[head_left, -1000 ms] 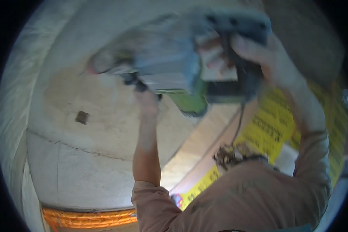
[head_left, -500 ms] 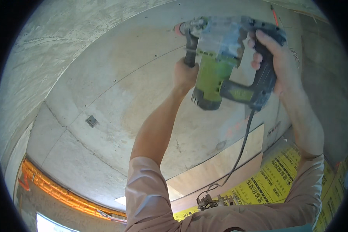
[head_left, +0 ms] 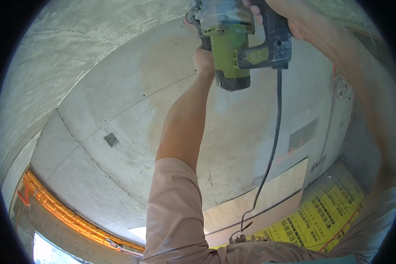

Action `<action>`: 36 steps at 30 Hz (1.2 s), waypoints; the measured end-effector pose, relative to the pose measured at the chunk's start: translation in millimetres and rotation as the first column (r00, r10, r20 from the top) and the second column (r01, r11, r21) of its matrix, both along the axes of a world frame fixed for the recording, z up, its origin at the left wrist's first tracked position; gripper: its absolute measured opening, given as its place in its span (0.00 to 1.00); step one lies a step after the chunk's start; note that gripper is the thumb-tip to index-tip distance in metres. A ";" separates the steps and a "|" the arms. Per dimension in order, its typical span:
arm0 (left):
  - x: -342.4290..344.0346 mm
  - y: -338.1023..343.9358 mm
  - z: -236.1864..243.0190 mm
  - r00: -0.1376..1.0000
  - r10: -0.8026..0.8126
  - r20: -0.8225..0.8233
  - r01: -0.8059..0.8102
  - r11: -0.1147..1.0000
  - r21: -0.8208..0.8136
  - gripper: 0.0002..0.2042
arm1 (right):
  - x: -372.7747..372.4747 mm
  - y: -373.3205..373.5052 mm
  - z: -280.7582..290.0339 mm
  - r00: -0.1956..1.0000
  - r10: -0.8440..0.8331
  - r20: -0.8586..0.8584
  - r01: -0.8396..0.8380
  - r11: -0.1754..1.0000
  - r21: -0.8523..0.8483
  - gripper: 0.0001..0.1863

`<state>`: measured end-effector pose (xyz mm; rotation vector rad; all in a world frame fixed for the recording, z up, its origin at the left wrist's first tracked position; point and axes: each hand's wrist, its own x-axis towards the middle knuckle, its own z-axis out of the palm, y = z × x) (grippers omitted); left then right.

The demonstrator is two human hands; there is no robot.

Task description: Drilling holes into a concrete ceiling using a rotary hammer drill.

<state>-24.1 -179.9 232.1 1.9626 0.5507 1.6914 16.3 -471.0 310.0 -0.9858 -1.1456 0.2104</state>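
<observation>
A green and black rotary hammer drill (head_left: 227, 48) is held up high at the top of the view, its upper part cut off by the edge. My left hand (head_left: 203, 60) is closed round its black side handle, below the chuck. Gripping the rear D-handle is my right hand (head_left: 290, 15), with a few fingertips showing on the inner side of the grip; the rest is partly out of view. From the base of the handle a black power cord (head_left: 277, 127) hangs down. The tip of the drill is hidden or out of view.
Behind the drill stands a bare concrete wall (head_left: 180, 110) with a small square box (head_left: 111, 140) set in it. Plywood boards (head_left: 273, 180) lean along its base, near yellow printed sheeting (head_left: 317, 220). Orange pipes (head_left: 66, 215) run at lower left; coiled wires (head_left: 341, 88) hang at right.
Both hands have raised the drill upward and somewhat left, so its top now leaves the view. My right forearm has swung up and outward. The cord hangs straighter.
</observation>
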 end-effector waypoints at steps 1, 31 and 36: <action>-0.4 7.6 6.7 1.000 -0.001 0.020 0.000 1.000 0.023 0.17 | -4.2 5.7 6.4 1.000 -0.001 0.012 0.001 1.000 -0.001 0.11; 24.1 164.5 50.2 0.995 -0.062 0.075 0.047 0.982 0.185 0.17 | -49.7 74.5 65.8 0.979 -0.178 0.103 0.174 0.984 0.040 0.10; 1.1 121.0 44.7 0.933 -0.320 0.163 0.324 0.946 0.000 0.16 | -61.7 81.2 73.9 0.976 -0.166 0.141 0.167 0.986 0.002 0.09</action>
